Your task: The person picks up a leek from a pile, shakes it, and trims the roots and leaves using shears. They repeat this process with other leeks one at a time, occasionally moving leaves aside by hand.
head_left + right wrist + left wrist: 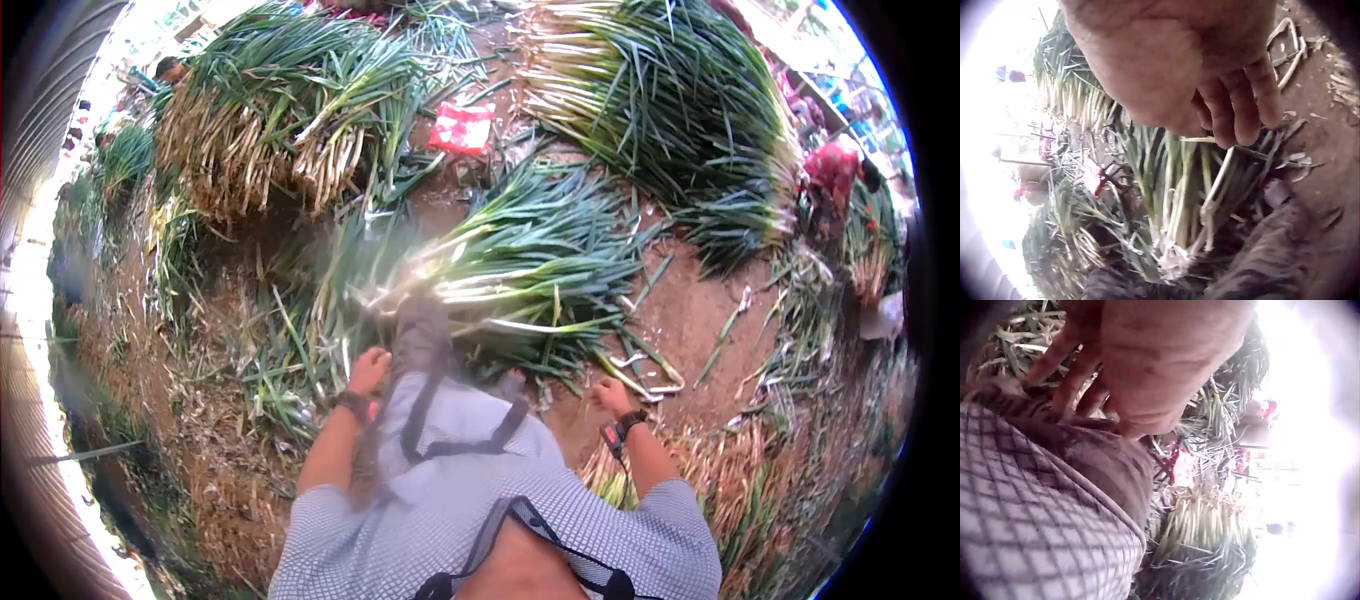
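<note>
My left hand [371,371] hangs beside the left knee, its fingers loosely bent and holding nothing. In the left wrist view its fingers [1077,381] overlap the dark trouser leg. Off the right knee, low over bare soil, is my right hand [611,396], with nothing in its loosely bent fingers [1235,115]. A loose pile of green onions [560,255] lies just ahead of the knees, white ends to the left and green leaves fanning right. In the right wrist view, these green onions [1175,187] spread beyond the right hand's fingertips.
A big stack of green onions [290,110] with brown, untrimmed ends stands at the back left. Cleaner green onions [660,100] are heaped at the back right. Between them lies a red-and-white plastic bag [462,128]. Peeled scraps [280,380] litter the ground. Another person [835,170] is at the far right.
</note>
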`<action>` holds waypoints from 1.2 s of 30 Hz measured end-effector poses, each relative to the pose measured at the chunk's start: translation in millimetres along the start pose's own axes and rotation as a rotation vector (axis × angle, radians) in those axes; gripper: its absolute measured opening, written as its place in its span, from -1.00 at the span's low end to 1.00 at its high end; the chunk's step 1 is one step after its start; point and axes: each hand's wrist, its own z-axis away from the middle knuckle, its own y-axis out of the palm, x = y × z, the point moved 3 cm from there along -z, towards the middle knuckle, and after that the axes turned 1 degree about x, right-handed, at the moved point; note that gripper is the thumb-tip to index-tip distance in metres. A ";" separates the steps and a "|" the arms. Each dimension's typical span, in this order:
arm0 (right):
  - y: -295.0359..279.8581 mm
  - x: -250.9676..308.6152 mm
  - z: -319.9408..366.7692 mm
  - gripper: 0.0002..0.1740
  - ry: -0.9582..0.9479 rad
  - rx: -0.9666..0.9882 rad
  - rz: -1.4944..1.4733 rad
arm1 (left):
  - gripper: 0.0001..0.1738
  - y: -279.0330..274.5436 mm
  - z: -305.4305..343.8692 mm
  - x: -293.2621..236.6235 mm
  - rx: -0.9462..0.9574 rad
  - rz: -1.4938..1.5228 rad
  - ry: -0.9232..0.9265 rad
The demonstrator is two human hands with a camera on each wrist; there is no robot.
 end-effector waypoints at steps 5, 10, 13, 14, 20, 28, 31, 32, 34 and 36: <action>-2.0 114.3 -70.6 -0.72 -0.201 0.085 -0.158 | -0.60 -11.6 -47.5 -101.7 -0.128 0.081 0.276; 39.2 212.7 -116.0 -0.73 -0.153 0.114 -0.254 | -0.60 -25.3 -130.7 -114.3 0.007 -0.105 0.314; 67.6 260.6 -155.4 -0.73 -0.139 0.171 -0.285 | -0.43 -23.8 -191.2 -125.7 0.219 -0.304 0.156; 79.3 282.6 -168.6 -0.71 -0.110 0.154 -0.313 | -0.35 -24.1 -215.6 -129.3 0.262 -0.374 0.187; 136.4 457.0 -290.1 -0.60 -0.130 0.221 0.049 | -0.02 -43.8 -423.2 -155.3 0.253 -0.752 0.282; 124.4 719.7 -384.1 -0.69 0.033 0.165 0.078 | -0.42 -139.0 -535.7 -221.3 0.572 -0.415 0.076; 116.4 814.2 -415.3 -0.68 -0.158 0.178 0.029 | -0.57 -152.5 -562.1 -230.1 0.424 -0.367 0.062; 117.2 853.3 -421.0 -0.68 -0.203 0.181 0.036 | -0.60 -155.3 -579.0 -232.9 0.392 -0.344 0.107; 121.1 916.6 -435.8 -0.68 -0.261 0.188 0.073 | -0.62 -160.8 -612.2 -243.7 0.324 -0.285 0.195; 137.4 974.7 -454.2 -0.69 -0.245 0.220 0.082 | -0.62 -184.4 -643.7 -276.3 0.208 -0.123 0.233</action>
